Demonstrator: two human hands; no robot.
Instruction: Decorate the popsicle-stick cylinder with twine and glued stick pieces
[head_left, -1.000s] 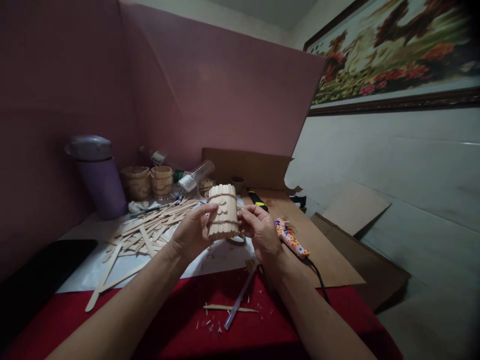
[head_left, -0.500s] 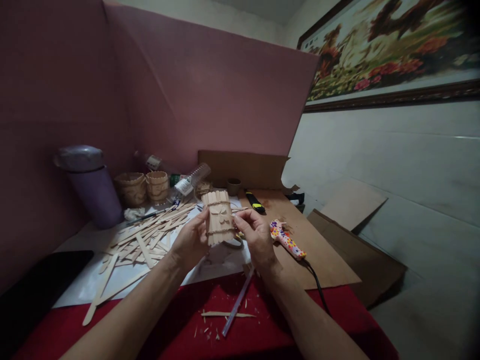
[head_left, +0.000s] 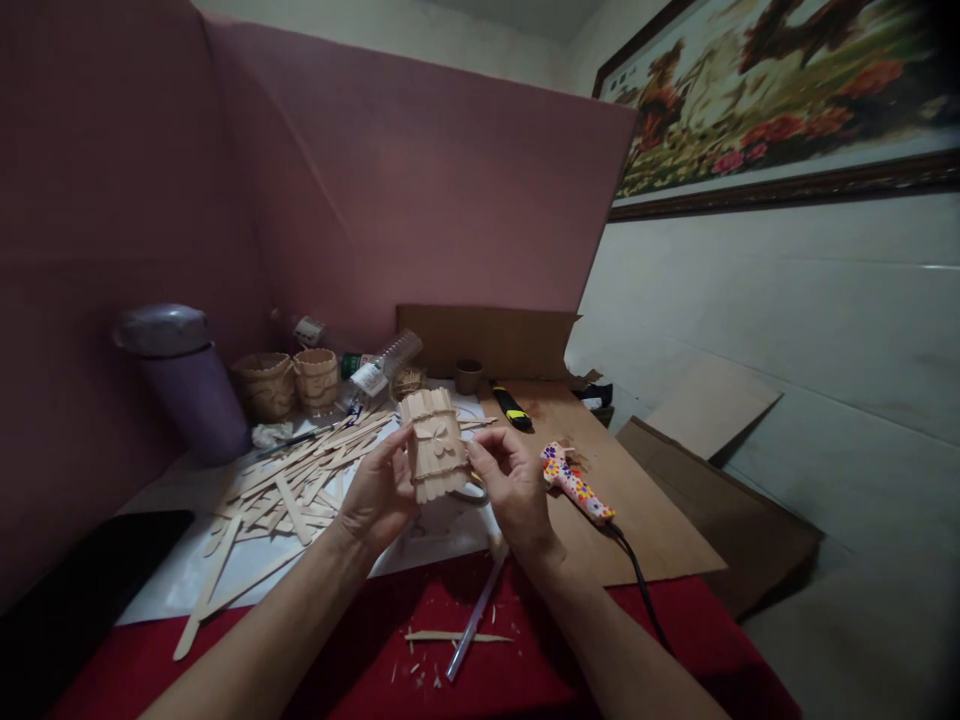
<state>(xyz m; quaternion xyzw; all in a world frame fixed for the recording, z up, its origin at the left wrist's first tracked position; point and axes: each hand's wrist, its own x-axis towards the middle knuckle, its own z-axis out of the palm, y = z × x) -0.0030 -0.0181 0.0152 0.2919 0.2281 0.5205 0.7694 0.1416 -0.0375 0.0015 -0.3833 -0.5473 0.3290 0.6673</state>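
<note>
I hold a small cup made of upright wooden craft sticks (head_left: 435,445) just above the table, tilted a little to the left. Thin twine bands wrap it and a small stick flower sits on its front. My left hand (head_left: 375,492) grips its left side. My right hand (head_left: 510,482) pinches its right side, near a curved handle at the bottom right. A pile of loose craft sticks (head_left: 300,470) lies on white paper (head_left: 187,570) just left of my hands.
A flower-patterned glue gun (head_left: 576,484) with a black cord lies on brown cardboard (head_left: 645,520) to the right. Two finished stick cups (head_left: 289,382), a purple flask (head_left: 187,385), a plastic bottle (head_left: 379,368) and a black-yellow cutter (head_left: 513,406) stand behind. A glue stick (head_left: 472,625) and splinters lie on the red cloth.
The cup has come down and tilted slightly to the left between my hands. Both hands keep their hold on its sides.
</note>
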